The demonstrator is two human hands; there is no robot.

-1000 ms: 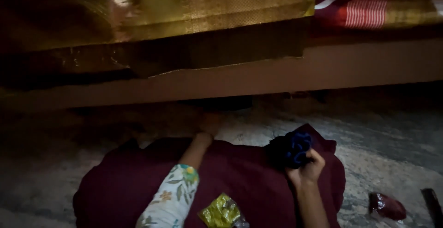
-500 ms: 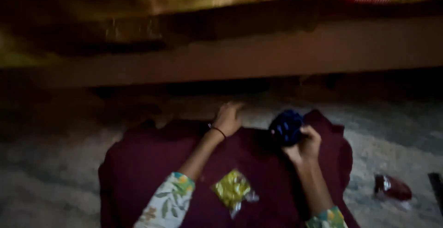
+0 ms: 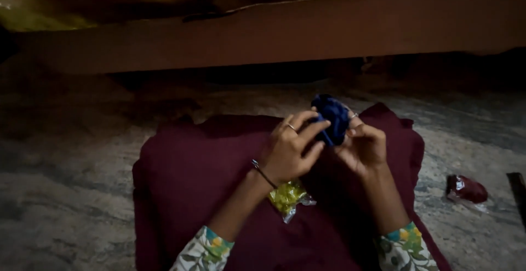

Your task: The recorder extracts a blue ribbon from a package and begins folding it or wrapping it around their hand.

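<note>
A bunched dark blue piece of cloth is held up between both hands over a folded maroon cloth spread on the floor. My left hand, with a ring and a thin dark bracelet, pinches the blue cloth from the left. My right hand grips it from the right and below. Below my left wrist a small clear packet with yellow-green contents lies on the maroon cloth. Both forearms wear floral sleeves.
A wooden bed frame runs across the top, dark underneath. The stone floor surrounds the maroon cloth. A small dark red packet lies on the floor at right, beside a dark object at the frame edge.
My left hand has come back from the far edge of the maroon cloth and joined the right hand on the blue cloth. The view has tilted down and moved closer.
</note>
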